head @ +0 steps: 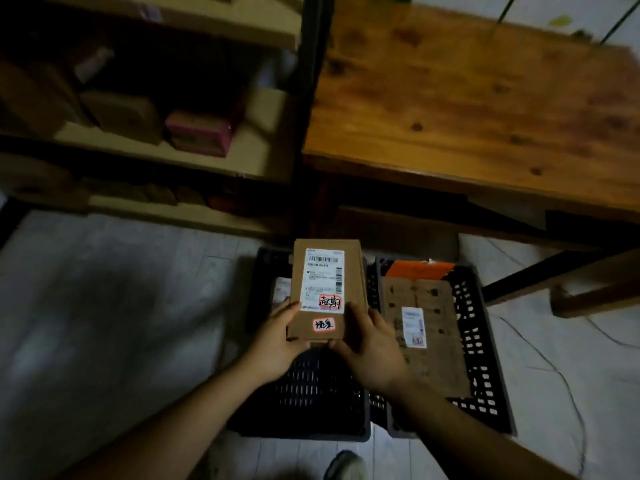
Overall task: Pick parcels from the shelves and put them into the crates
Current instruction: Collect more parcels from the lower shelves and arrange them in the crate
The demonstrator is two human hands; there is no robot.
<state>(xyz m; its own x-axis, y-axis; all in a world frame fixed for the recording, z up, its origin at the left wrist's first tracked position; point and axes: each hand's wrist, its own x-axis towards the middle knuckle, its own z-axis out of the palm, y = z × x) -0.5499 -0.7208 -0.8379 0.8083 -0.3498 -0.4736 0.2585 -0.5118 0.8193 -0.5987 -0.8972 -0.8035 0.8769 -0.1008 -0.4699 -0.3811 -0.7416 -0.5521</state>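
Note:
I hold a flat brown cardboard parcel (325,289) with a white shipping label and two red-edged stickers. My left hand (277,341) grips its lower left edge and my right hand (370,344) grips its lower right edge. The parcel hangs above the left black crate (304,403), which shows mostly bare slotted floor and a pale item at its back left. The right black crate (481,358) holds a large flat cardboard parcel (426,327) with a small label and an orange package (419,270) behind it.
A metal shelf unit (308,109) at the upper left carries brown parcels and a pink box (201,133). A wooden table (485,109) stands at the upper right, its leg (595,289) reaching the pale floor beside the right crate. My shoe (346,467) shows at the bottom.

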